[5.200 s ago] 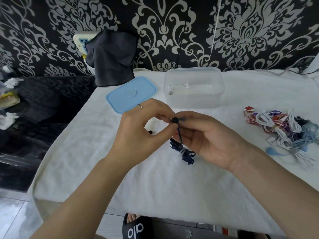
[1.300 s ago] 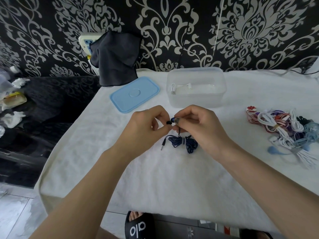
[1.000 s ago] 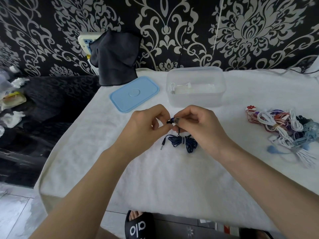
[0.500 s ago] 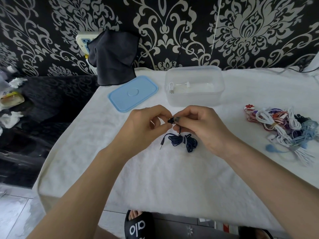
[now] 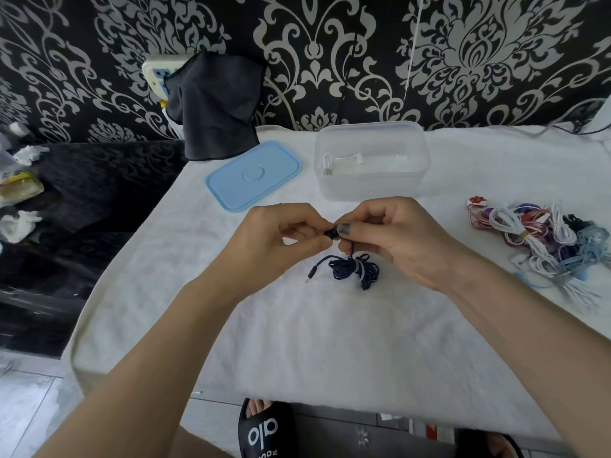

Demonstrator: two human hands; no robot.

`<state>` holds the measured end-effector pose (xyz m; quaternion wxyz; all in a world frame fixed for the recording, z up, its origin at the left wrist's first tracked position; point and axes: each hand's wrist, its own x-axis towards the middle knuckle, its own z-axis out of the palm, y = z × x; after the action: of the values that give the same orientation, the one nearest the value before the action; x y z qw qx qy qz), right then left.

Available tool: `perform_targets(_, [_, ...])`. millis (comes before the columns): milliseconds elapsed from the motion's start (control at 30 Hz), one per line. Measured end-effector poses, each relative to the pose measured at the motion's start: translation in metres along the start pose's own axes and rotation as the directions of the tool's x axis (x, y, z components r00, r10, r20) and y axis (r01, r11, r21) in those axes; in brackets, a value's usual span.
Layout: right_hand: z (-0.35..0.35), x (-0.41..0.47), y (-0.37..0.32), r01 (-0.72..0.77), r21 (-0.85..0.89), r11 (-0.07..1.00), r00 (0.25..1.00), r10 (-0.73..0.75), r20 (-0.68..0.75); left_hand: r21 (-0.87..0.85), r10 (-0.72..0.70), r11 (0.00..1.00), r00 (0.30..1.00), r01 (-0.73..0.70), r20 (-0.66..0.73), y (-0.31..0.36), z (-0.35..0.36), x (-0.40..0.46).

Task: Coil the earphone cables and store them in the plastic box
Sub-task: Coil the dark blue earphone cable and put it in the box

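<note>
A person stands at a table covered with a white towel [image 5: 330, 342], both bare forearms reaching in from the bottom of the view. The left hand [image 5: 274, 239] and the right hand [image 5: 393, 239] meet fingertip to fingertip near the centre, each with fingers curled, pinching between them a small black earbud [image 5: 331, 233]. From the earbud a dark blue cord drops to a dark blue earphone bundle [image 5: 355, 271] lying on the towel just below the right hand, at about 6 o'clock from the pinch. It is bound at the middle by a pale tie, and its jack plug [image 5: 311, 276] sticks out toward 8 o'clock.

At 12 o'clock from the hands, near but apart, sits the clear plastic box [image 5: 370, 186], open, with a coiled white earphone [image 5: 330, 160] inside at its left end. Its light blue lid [image 5: 254, 175] lies flat on the towel at 10 o'clock from the hands, beside the box. At 3 o'clock, well apart, is a tangled pile of earphones [image 5: 542, 239] in white, red, purple, black and pale blue.

Behind, a black wall with silver damask pattern; a dark cloth [image 5: 215, 107] hangs over a white wall socket [image 5: 155, 74] at 11 o'clock. At the bottom edge a foot wears a black slide sandal [image 5: 264, 431].
</note>
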<state>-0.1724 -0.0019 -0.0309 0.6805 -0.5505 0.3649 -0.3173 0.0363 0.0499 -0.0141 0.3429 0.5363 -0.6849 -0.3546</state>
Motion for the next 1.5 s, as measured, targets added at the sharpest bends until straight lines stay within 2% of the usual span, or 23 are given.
perform_targets(200, [-0.006,-0.001,-0.003,-0.095,0.048,0.994,0.992,0.091,0.086,0.096,0.092,0.991,0.995,-0.096,0.048,0.002,0.001,-0.002])
perform_targets(400, [-0.007,-0.003,-0.004,-0.128,0.041,0.991,0.984,0.122,0.134,0.214,0.202,0.953,0.976,-0.215,0.083,0.001,-0.001,-0.002])
perform_targets(500, [-0.006,-0.004,-0.005,-0.141,0.056,0.988,0.981,0.132,0.145,0.197,0.207,0.955,0.974,-0.222,0.093,0.001,-0.001,-0.003])
perform_targets(700, [-0.002,-0.005,-0.003,-0.165,0.133,0.977,0.979,0.147,0.139,0.058,0.148,0.987,0.985,-0.153,0.085,-0.001,0.0,-0.005])
perform_targets(867, [0.008,-0.002,0.002,-0.182,0.294,0.938,0.983,0.174,0.054,0.059,0.14,0.988,0.99,-0.14,0.003,-0.006,0.007,-0.006])
perform_targets(1100, [0.018,-0.002,0.006,-0.159,0.355,0.921,0.982,0.185,-0.042,0.011,0.116,0.993,0.99,-0.116,-0.085,-0.008,0.006,-0.004])
perform_targets(1333, [0.029,-0.005,0.008,-0.198,0.508,0.838,0.957,0.278,-0.086,0.11,0.171,0.982,0.975,-0.157,-0.142,-0.006,0.008,-0.001])
perform_targets(1500, [0.026,-0.005,0.004,-0.207,0.562,0.801,0.956,0.289,-0.06,0.233,0.268,0.945,0.953,-0.231,-0.144,-0.01,0.009,0.001])
